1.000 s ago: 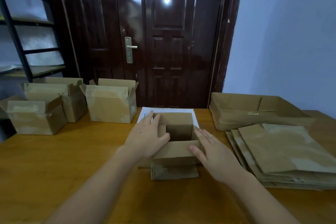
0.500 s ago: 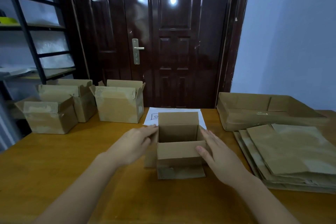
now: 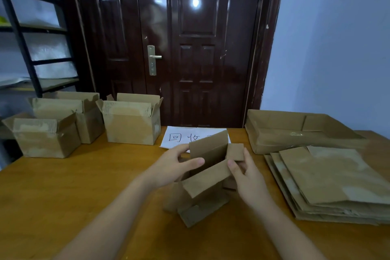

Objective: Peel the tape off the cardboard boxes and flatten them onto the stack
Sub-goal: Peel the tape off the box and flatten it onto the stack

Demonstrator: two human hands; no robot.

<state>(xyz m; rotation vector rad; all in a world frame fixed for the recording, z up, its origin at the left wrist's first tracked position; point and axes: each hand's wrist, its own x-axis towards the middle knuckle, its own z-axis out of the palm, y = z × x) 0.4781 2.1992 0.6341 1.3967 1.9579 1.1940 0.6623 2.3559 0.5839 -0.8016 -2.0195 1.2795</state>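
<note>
Both hands grip the open box (image 3: 207, 177) mid-table, skewed: left hand (image 3: 168, 169) curls round its left wall, right hand (image 3: 248, 177) pinches the right flap. Flattened stack (image 3: 329, 181) lies just right; bare table (image 3: 63, 186) to the left.

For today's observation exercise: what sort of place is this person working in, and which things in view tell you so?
Probably a small indoor storeroom or entryway used for sorting cardboard for recycling. A wooden table stands before a dark panelled door, a metal shelf rack is at the left, and a stack of flattened boxes lies at the right.
</note>
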